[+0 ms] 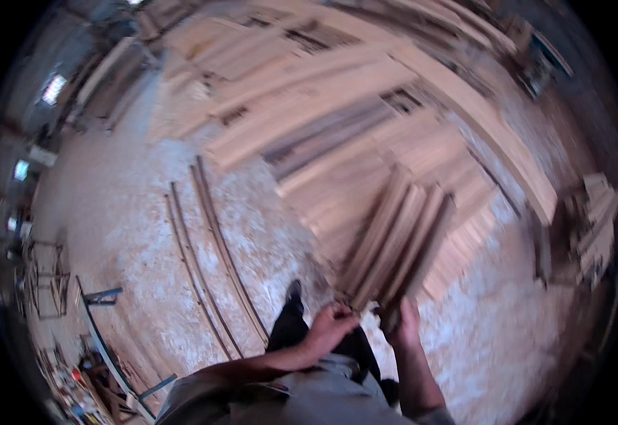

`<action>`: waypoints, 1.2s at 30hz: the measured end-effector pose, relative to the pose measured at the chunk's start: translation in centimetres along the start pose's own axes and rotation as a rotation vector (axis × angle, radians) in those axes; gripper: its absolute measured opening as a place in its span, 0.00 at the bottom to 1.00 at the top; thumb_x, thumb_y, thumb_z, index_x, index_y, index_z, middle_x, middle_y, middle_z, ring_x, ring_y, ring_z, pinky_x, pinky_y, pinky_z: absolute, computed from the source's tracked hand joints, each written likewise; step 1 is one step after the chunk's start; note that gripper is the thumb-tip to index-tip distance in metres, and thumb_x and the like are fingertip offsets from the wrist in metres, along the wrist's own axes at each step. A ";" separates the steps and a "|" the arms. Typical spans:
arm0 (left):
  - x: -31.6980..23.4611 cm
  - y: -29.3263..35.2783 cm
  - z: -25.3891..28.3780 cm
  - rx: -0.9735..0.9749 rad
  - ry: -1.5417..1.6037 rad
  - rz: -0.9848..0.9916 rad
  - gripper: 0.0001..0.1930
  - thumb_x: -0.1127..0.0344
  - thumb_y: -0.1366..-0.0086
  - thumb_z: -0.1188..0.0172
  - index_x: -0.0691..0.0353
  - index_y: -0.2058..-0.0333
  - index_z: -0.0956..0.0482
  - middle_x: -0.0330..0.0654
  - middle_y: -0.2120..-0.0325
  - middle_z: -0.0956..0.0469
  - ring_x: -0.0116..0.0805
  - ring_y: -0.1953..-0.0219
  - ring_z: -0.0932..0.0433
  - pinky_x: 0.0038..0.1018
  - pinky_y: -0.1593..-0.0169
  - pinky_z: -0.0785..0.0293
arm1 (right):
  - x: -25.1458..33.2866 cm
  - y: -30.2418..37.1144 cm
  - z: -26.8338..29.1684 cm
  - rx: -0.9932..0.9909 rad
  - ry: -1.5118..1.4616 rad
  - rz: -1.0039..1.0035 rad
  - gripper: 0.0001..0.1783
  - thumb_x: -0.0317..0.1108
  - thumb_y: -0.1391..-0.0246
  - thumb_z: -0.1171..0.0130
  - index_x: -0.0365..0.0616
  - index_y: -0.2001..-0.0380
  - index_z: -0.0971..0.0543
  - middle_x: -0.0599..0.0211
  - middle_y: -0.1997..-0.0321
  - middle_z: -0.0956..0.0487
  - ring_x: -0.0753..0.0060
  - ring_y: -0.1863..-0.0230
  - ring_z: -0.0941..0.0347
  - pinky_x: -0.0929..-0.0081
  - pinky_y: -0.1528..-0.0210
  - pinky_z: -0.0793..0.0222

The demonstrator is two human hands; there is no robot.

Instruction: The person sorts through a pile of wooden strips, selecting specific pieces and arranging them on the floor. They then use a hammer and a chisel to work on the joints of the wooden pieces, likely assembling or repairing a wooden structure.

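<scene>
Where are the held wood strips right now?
The strips slant just right of centre in the head view, lower ends at the left hand and right hand, upper ends over the boards.

Pale mottled floor (132, 262), small bright panes (55, 90) (windows, perhaps)

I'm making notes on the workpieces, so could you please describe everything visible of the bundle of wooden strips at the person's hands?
The bundle of wooden strips looks like several long, narrow pieces side by side, brown with darker sides, the rightmost darkest. Its far ends are uneven and slant up and rightward in the picture, over the stacked boards; contact with those is unclear. The right hand grips the near right end; the left hand is at the near left end, its hold unclear. Blur hides grain and exact count.
</scene>
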State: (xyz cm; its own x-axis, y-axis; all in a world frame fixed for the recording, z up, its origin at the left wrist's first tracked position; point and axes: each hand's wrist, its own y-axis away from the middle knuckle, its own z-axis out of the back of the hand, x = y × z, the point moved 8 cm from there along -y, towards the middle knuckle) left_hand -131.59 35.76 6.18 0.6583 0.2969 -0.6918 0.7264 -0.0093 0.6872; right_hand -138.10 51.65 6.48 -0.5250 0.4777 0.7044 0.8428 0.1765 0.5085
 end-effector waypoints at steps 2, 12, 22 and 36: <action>0.0 -0.7 1.5 -0.101 -0.110 -0.084 0.15 0.65 0.39 0.36 0.63 0.60 0.31 0.38 0.68 0.25 0.24 0.68 0.25 0.21 0.64 0.27 | 0.7 0.1 -0.9 0.007 -0.069 0.061 0.27 0.48 0.40 0.48 0.41 0.45 0.36 0.55 0.55 0.24 0.61 0.61 0.24 0.68 0.66 0.26; -9.7 -1.7 4.5 -0.394 -1.111 -0.262 0.25 0.46 0.48 0.34 0.62 0.64 0.26 0.49 0.72 0.22 0.49 0.67 0.21 0.41 0.63 0.26 | 1.4 -0.2 -1.4 -0.121 -0.109 0.128 0.24 0.44 0.39 0.49 0.40 0.46 0.33 0.59 0.59 0.23 0.64 0.64 0.24 0.71 0.69 0.28; -13.3 -3.5 2.4 -0.349 -1.060 -0.702 0.21 0.63 0.43 0.39 0.73 0.55 0.28 0.56 0.68 0.26 0.56 0.60 0.25 0.40 0.55 0.28 | 1.2 0.1 -1.1 0.017 -0.125 -0.010 0.30 0.39 0.40 0.45 0.44 0.39 0.41 0.60 0.51 0.27 0.66 0.54 0.28 0.67 0.53 0.29; -7.6 -2.8 2.6 0.140 -0.152 -0.165 0.17 0.70 0.33 0.51 0.68 0.47 0.35 0.42 0.62 0.25 0.26 0.69 0.25 0.21 0.69 0.27 | 0.8 0.2 -0.5 -0.014 -0.105 -0.018 0.30 0.39 0.40 0.46 0.41 0.38 0.42 0.60 0.50 0.28 0.68 0.52 0.29 0.68 0.51 0.31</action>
State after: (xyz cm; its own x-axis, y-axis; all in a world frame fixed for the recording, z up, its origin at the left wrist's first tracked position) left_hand -138.10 31.00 8.95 0.5433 0.1588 -0.8244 0.8395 -0.1076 0.5326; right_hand -138.39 51.59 7.40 -0.5239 0.5626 0.6396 0.8313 0.1739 0.5280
